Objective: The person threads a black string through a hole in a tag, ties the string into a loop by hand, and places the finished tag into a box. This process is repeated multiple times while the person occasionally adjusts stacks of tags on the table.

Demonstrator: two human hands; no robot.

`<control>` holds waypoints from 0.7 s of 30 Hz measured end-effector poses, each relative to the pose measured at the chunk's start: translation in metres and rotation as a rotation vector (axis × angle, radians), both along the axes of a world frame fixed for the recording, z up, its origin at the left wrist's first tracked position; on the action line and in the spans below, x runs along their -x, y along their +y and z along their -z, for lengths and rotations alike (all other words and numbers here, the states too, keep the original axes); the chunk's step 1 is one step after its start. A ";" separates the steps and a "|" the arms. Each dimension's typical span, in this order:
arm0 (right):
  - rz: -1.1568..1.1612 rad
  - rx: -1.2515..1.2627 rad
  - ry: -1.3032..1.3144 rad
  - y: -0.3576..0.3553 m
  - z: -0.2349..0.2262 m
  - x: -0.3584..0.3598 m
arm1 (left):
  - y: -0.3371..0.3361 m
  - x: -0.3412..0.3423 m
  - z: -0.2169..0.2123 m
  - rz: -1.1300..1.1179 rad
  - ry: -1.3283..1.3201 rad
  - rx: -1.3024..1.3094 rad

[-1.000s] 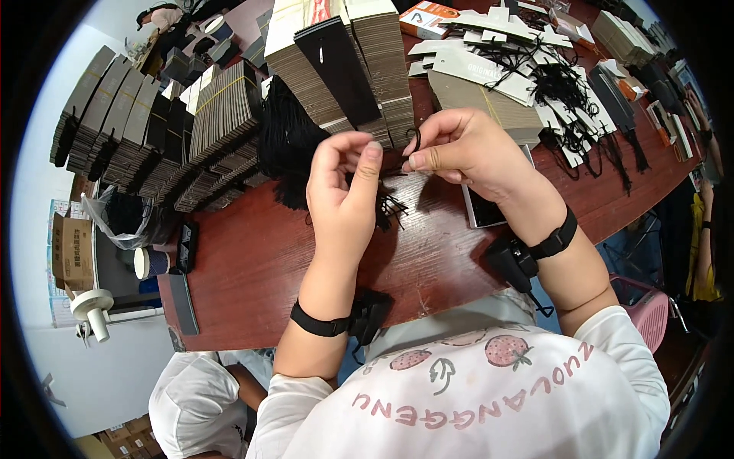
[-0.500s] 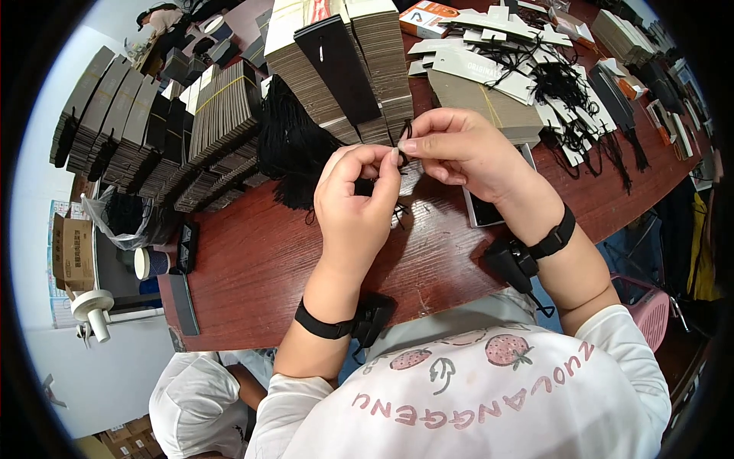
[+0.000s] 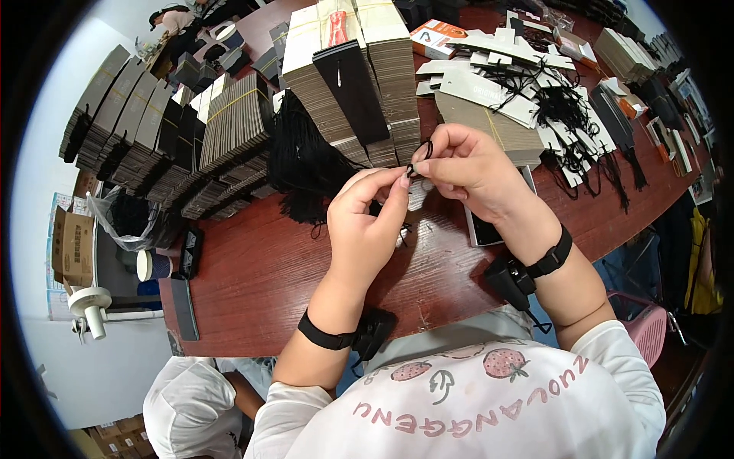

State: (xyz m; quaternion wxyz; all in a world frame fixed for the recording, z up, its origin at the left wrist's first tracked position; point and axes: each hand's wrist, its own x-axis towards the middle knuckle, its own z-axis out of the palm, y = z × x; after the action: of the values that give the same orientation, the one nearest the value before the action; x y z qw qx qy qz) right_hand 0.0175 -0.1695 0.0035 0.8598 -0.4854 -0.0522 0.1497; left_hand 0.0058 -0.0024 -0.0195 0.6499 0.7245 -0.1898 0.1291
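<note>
Above the table, my left hand (image 3: 363, 218) and my right hand (image 3: 478, 172) meet, the fingertips of both pinched on a thin black cord (image 3: 424, 149). A small loop of it rises beside my right thumb and index finger. Loose cord ends hang below my left fingers, and part of the cord is hidden behind them. Just left of my hands lies a thick bundle of black cords (image 3: 302, 157). Beyond my fingertips, a long black card (image 3: 352, 96) leans on a tall stack of cardboard pieces (image 3: 317, 99).
More banded cardboard stacks (image 3: 233, 115) line the left. At the right, white tags with black cords (image 3: 569, 103) lie heaped by an orange-and-white box (image 3: 437, 38). A shallow white-edged tray (image 3: 483, 229) sits near my right wrist. A paper cup (image 3: 153, 265) stands left; a person in white (image 3: 187, 405) sits lower left.
The view has shifted slightly, so the stacks appear lower and farther right. Both hands keep pinching the cord, and its loop now shows more clearly above my right fingertips.
</note>
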 end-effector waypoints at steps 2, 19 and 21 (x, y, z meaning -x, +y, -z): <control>-0.002 0.019 -0.012 0.001 -0.002 0.001 | 0.001 0.001 -0.001 0.019 0.039 0.022; 0.332 0.491 -0.604 0.011 0.001 0.008 | 0.000 0.006 -0.014 0.119 0.339 0.361; 0.322 0.444 -0.580 0.011 0.002 0.009 | 0.004 0.001 -0.006 0.131 0.364 0.339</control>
State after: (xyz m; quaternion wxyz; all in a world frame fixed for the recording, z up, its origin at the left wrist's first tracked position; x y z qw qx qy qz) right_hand 0.0087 -0.1581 0.0019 0.6960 -0.6836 -0.1824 -0.1226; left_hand 0.0052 0.0020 -0.0133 0.7927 0.6025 -0.0917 -0.0159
